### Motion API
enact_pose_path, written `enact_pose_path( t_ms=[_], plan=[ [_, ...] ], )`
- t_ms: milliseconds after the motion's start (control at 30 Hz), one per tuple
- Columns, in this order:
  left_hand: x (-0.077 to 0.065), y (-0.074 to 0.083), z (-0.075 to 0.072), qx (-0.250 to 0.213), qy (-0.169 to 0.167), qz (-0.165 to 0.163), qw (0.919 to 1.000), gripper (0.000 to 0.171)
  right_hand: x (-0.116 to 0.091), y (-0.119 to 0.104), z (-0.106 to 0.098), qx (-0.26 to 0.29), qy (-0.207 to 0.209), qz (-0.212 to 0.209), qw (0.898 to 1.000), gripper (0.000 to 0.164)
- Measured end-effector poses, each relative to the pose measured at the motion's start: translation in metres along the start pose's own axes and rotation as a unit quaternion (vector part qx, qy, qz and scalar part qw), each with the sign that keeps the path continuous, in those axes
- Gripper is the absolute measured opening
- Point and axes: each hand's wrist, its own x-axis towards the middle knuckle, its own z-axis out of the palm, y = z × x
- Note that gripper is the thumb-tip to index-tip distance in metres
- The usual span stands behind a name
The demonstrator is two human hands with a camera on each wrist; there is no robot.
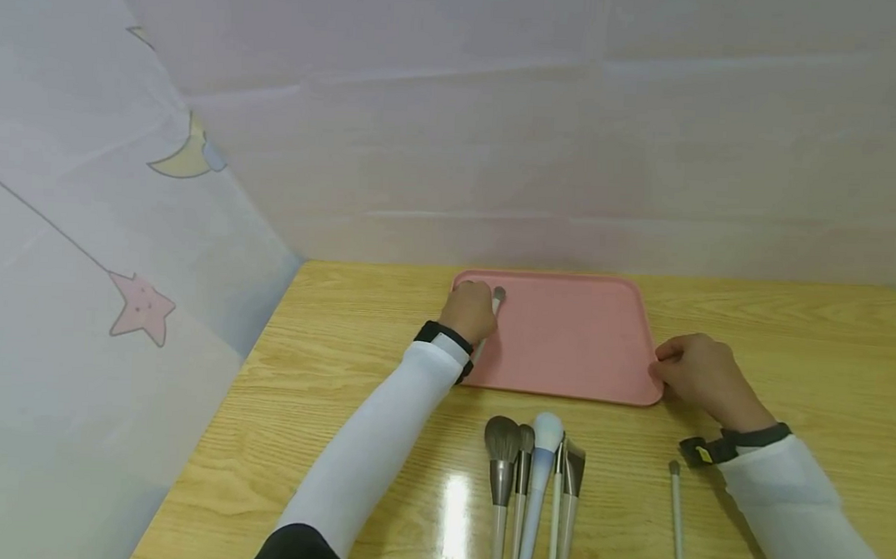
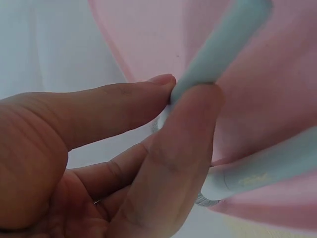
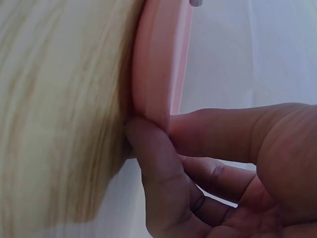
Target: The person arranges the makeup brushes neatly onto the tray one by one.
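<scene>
A pink tray (image 1: 566,335) lies on the wooden table by the back wall. My left hand (image 1: 471,310) is over the tray's left end. In the left wrist view, its thumb and index finger pinch the pale handle of a makeup brush (image 2: 223,47). A second makeup brush (image 2: 272,171) lies beside that hand on the tray, its dark tip (image 1: 499,293) showing past the knuckles in the head view. My right hand (image 1: 702,376) pinches the tray's right rim (image 3: 158,64) near the front corner, thumb on one side and index finger on the other.
Several makeup brushes (image 1: 503,440) lie side by side on the table in front of the tray, bristles toward it. One thin brush (image 1: 676,523) lies apart, close to the right forearm. A pale printed cloth (image 1: 454,146) covers the back and left walls.
</scene>
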Motion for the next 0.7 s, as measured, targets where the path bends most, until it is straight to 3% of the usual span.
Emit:
enact_pose_path(
  t_ms=[433, 700],
  plan=[
    [-0.0026, -0.0026, 0.0053, 0.001, -0.011, -0.028, 0.9995, 0.028, -0.0016, -0.0018, -0.0014, 0.007, -0.009, 0.007, 1.0, 0.038],
    [-0.007, -0.0018, 0.0018, 0.028, -0.003, -0.003, 0.9996, 0.025, -0.0021, -0.0038, -0.003, 0.005, -0.011, 0.013, 1.0, 0.037]
  ],
)
